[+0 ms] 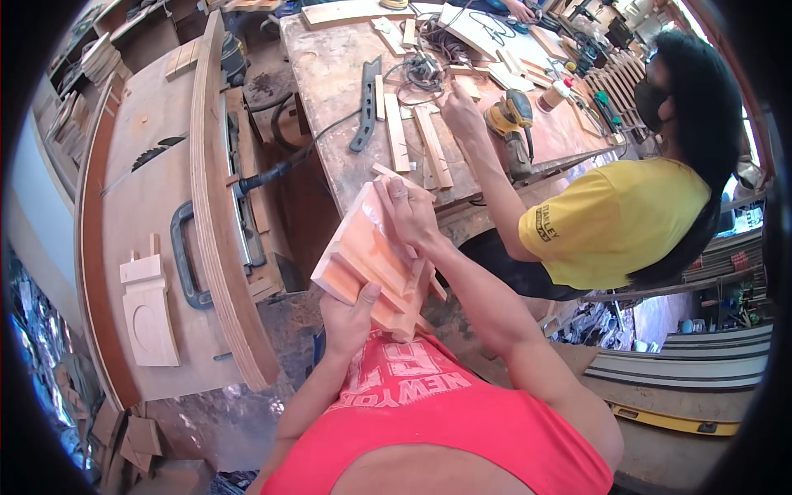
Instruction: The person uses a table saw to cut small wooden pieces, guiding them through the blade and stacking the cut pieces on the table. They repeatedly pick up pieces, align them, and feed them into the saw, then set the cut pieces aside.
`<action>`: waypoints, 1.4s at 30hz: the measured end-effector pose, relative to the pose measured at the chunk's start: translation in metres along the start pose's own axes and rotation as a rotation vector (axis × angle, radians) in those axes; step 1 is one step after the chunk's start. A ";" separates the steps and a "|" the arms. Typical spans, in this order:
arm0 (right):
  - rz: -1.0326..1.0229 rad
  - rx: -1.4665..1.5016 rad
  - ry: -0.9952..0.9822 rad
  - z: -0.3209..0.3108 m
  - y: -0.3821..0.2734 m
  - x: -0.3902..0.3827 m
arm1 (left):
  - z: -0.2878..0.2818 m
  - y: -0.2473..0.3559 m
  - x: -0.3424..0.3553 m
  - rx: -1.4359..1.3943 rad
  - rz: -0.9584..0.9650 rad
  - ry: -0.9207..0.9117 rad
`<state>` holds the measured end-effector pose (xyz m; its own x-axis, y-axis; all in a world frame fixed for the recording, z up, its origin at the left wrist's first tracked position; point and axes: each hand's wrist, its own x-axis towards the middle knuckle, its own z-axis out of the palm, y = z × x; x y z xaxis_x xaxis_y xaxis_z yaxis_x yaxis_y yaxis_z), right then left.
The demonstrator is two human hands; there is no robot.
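Close in front of my red shirt, I hold a small wooden assembly (360, 235) of pale and reddish boards, tilted, with stepped strips along its near side. My left hand (348, 320) grips its lower left corner, thumb on top of the wood. At the upper end, my right hand (410, 216) is closed round the edge, thumb laid over the top. The fingers under the piece are mostly hidden. Loose wood strips (433, 148) lie on the workbench (318, 74) beyond it.
Left stands a table saw with an exposed blade (157, 153), a thick plywood fence (221, 214) and a C-clamp (183, 256). A board with a round recess (151, 326) lies there. A co-worker in a yellow shirt (631, 223) reaches across the bench near a sander (511, 124).
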<state>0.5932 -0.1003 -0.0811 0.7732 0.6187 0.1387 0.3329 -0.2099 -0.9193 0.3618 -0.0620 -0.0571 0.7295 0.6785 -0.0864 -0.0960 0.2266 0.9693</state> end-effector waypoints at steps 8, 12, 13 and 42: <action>0.155 -0.013 -0.054 -0.017 -0.012 0.016 | 0.000 -0.025 0.032 -0.118 -0.012 0.024; 0.251 0.320 0.182 -0.042 -0.021 0.043 | -0.013 -0.031 0.044 -0.267 -0.115 0.104; 0.308 0.300 0.173 -0.057 -0.029 0.049 | -0.019 -0.024 0.050 -0.300 -0.118 0.137; 0.337 -0.654 0.214 -0.137 0.170 0.184 | 0.250 -0.038 0.357 -0.600 -0.349 -0.356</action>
<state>0.8662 -0.1258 -0.1611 0.9552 0.2955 0.0186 0.2602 -0.8077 -0.5290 0.7949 -0.0028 -0.0675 0.9485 0.2561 -0.1863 -0.0966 0.7940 0.6002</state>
